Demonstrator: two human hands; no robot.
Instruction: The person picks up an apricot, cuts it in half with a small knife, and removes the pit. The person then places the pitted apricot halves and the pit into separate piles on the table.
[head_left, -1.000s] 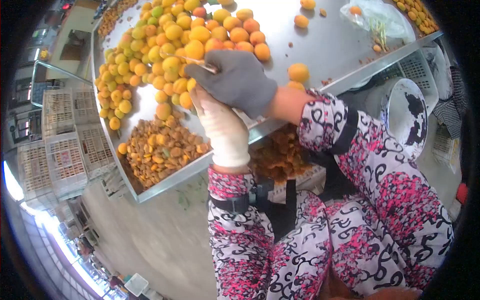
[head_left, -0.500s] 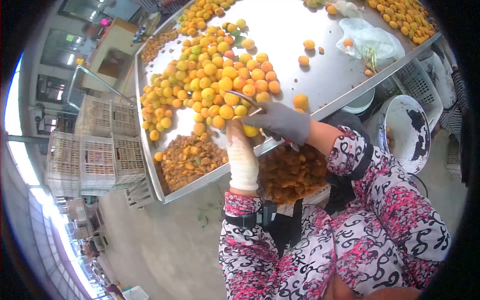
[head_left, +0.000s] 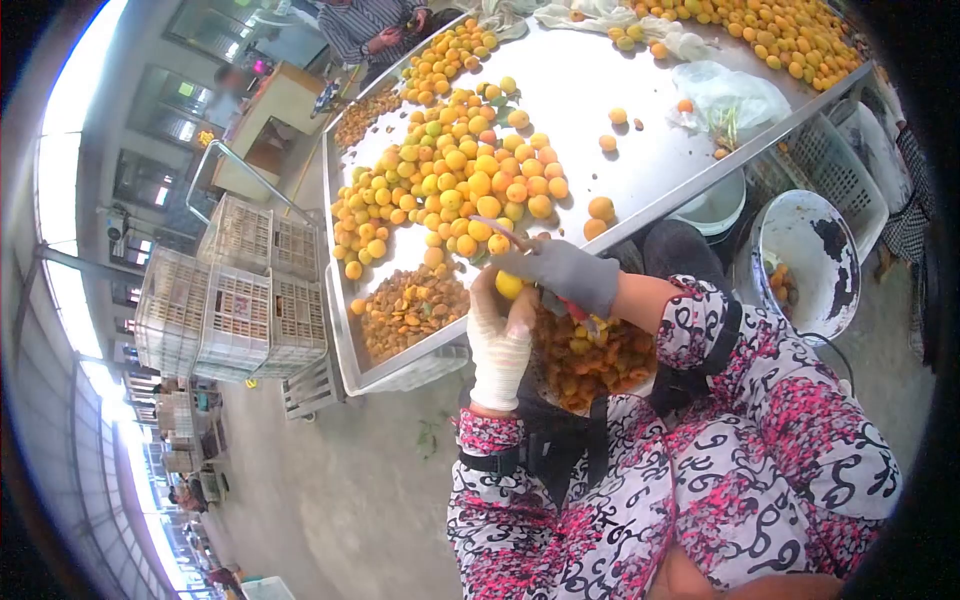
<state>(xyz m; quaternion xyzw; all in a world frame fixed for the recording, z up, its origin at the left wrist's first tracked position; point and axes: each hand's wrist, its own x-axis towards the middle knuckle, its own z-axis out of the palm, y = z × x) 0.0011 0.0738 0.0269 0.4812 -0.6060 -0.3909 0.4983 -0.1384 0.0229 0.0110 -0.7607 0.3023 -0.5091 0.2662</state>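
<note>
My left hand [head_left: 500, 345], in a white glove, holds a yellow apricot [head_left: 509, 284] at its fingertips near the tray's front edge. My right hand [head_left: 570, 275], gloved in grey, grips a curved tool [head_left: 497, 230] whose thin end points up and left; a reddish part shows below the fingers. Both hands meet around the apricot. Beneath them, a container of orange-brown fruit pieces [head_left: 590, 365] sits by my lap. Whole apricots [head_left: 450, 165] lie heaped on the metal tray [head_left: 590, 110], with a pile of small brown pieces [head_left: 410, 308] at its near left corner.
Stacked crates [head_left: 250, 300] stand left of the tray. A chipped white basin [head_left: 815, 265], a bucket [head_left: 712, 210] and a plastic basket [head_left: 840, 165] are at right. A plastic bag [head_left: 725, 92] lies on the tray. Another person [head_left: 365, 30] is at the far side.
The view has shifted, so the tray appears further right and the other person shows more. My hands have drawn slightly back from the heap, with the apricot between them.
</note>
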